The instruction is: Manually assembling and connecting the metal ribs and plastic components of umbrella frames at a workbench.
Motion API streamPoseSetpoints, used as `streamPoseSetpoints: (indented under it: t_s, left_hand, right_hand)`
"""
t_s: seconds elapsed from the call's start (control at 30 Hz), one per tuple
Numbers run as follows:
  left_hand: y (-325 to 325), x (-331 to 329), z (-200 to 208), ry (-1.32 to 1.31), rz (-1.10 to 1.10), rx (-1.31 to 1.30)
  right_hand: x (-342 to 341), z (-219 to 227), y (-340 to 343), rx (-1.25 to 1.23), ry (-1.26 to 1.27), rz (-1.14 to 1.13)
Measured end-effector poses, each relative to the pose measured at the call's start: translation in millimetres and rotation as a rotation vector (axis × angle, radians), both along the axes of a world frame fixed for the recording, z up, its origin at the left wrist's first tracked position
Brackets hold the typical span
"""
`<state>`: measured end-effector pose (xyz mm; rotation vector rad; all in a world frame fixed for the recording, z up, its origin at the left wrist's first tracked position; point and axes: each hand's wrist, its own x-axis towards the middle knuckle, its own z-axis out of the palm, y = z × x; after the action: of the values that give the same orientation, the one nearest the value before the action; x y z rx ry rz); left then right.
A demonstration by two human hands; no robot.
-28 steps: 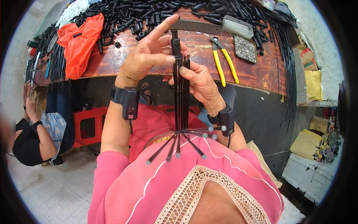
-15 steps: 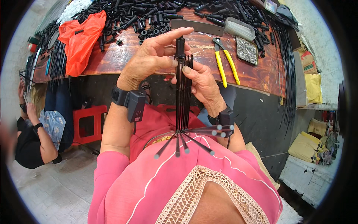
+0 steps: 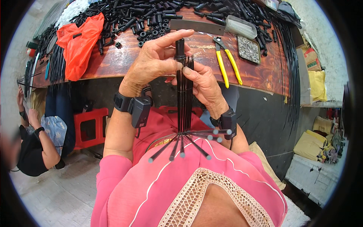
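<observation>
An umbrella frame [image 3: 184,108] stands upright before my chest, a bundle of thin black ribs hanging from a black plastic runner [image 3: 180,46]. My left hand [image 3: 149,56] is closed round the runner, thumb pressed at its lower collar and index finger stretched across above its top. Just right of that thumb, my right hand [image 3: 206,85] pinches the upper ends of several ribs between thumb and fingers. Lower down, the grey-tipped rib ends [image 3: 182,154] splay out toward me and to the right. Exactly where the ribs meet the runner is partly covered by my fingers.
On the wooden table [image 3: 124,58] lie yellow-handled pliers [image 3: 228,66], a tray of small metal pieces [image 3: 248,50], a clear box [image 3: 241,27], a red plastic bag [image 3: 81,49] and piled black runners. Ribs [image 3: 289,83] hang off the right edge. A co-worker [image 3: 41,151] sits left.
The frame has turned slightly between my hands, so its splayed rib ends point in somewhat different directions. Both hands keep their grip. The whole view has shifted a little.
</observation>
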<state>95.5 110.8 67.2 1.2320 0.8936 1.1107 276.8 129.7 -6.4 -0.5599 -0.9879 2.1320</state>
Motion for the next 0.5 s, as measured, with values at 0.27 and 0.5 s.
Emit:
streamPoseSetpoints:
  t_s: [0.27, 0.5]
  left_hand:
    - [0.8, -2.2, 2.3, -0.005, -0.004, -0.013]
    - [-0.9, -0.8, 0.0, -0.043, 0.001, -0.013]
  right_hand:
    - [-2.8, 5.7, -3.2, -0.066, 0.006, -0.028]
    - [0.5, 5.9, -3.5, -0.029, 0.002, 0.037]
